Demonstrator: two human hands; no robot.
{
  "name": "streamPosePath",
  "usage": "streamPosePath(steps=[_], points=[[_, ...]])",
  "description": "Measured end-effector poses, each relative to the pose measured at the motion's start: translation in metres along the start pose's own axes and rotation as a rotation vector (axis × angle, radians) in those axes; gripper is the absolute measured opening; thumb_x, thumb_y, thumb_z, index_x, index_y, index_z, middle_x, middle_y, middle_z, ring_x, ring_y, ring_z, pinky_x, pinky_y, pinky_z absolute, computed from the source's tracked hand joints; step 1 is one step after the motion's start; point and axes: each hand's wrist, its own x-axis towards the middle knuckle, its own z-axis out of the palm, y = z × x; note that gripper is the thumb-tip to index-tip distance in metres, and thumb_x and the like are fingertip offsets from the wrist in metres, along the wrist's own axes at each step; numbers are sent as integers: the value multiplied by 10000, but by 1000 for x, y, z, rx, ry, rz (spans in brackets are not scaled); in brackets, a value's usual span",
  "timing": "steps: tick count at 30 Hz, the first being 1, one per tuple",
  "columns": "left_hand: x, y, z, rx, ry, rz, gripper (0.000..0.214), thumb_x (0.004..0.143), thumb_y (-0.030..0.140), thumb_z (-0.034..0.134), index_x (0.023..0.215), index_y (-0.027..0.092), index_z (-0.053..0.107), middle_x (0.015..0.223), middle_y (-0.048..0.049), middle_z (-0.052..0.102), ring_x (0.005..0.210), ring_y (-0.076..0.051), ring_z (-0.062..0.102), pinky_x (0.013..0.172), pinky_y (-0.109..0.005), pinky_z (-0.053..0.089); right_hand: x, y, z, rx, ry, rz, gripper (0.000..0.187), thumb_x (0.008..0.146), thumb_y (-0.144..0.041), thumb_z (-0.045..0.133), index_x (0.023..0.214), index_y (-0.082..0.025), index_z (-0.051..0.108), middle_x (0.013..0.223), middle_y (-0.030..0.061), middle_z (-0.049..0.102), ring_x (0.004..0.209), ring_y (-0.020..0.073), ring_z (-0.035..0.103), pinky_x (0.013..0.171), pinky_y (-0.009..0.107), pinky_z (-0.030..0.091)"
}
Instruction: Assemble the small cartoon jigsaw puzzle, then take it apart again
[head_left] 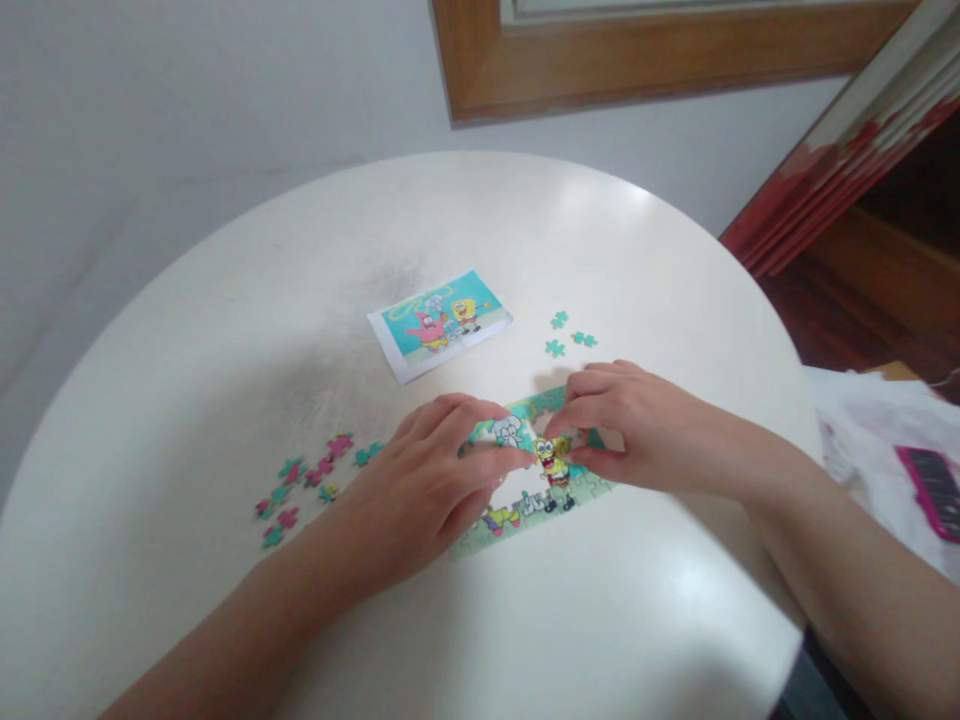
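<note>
A partly assembled jigsaw puzzle with cartoon figures lies on the white round table, and bare tabletop shows through a gap left of its middle. My left hand rests over its left part, fingers apart, with fingertips touching the pieces around the gap; its thumb is partly hidden. My right hand covers the upper right part. Its thumb and index finger close in on a puzzle piece beside the yellow square figure; the fingers hide much of that piece.
Loose pink and teal pieces lie left of my left hand. Several teal pieces sit beyond my right hand. A printed reference picture lies behind the puzzle. The table meets the wall; a pink-edged phone is at far right.
</note>
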Motion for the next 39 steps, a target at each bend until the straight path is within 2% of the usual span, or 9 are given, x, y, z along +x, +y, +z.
streamPosePath(steps=[6, 11, 16, 22, 29, 35, 39], points=[[2, 2, -2, 17, 39, 11, 364, 906, 129, 498, 1178, 332, 629, 1276, -58, 503, 1213, -254, 432, 1033, -474, 376, 0, -7, -1, 57, 16, -77, 174, 854, -177, 616, 949, -250, 741, 847, 33, 637, 845, 164, 570, 816, 320, 377], [3, 4, -2, 27, 48, 7, 369, 909, 118, 480, 1168, 328, 635, 1254, -59, 514, 1190, -254, 442, 1021, -477, 384, 1, -5, 3, 21, -5, -80, 197, 869, -175, 591, 959, -262, 744, 859, 30, 652, 875, 173, 572, 840, 337, 368], [3, 2, -5, 23, 58, 17, 358, 912, 118, 472, 1141, 322, 657, 1263, -58, 523, 1179, -255, 457, 1017, -478, 386, 2, -4, 4, 26, -13, -79, 235, 859, -142, 580, 977, -267, 741, 871, 17, 664, 883, 166, 576, 840, 331, 378], [1, -2, -11, 43, 135, 17, 357, 899, 93, 470, 1068, 316, 691, 1244, -48, 546, 1163, -246, 475, 993, -464, 401, 3, -4, 2, 61, -6, -117, 247, 831, -99, 584, 955, -235, 749, 828, 20, 665, 853, 159, 579, 803, 309, 399], [1, -4, -5, 56, 78, 38, 384, 908, 110, 471, 1138, 346, 670, 1277, -53, 516, 1157, -262, 465, 1004, -509, 387, 3, -4, 2, 71, 2, -127, 243, 841, -90, 580, 955, -228, 744, 826, 13, 682, 836, 151, 585, 803, 299, 400], [2, 0, -5, 90, 95, 55, 308, 928, 159, 471, 1084, 308, 691, 1245, -56, 540, 1125, -269, 471, 1000, -517, 378, 5, -1, 5, 67, 4, -141, 222, 860, -122, 576, 951, -233, 745, 808, 16, 676, 819, 156, 585, 786, 302, 405], [2, -1, -6, 84, 113, 46, 343, 925, 132, 456, 1117, 315, 673, 1254, -57, 531, 1139, -259, 476, 1007, -501, 379, 2, 0, 1, 112, 17, -150, 241, 884, -137, 549, 1013, -221, 734, 815, 31, 657, 783, 145, 580, 755, 286, 428]])
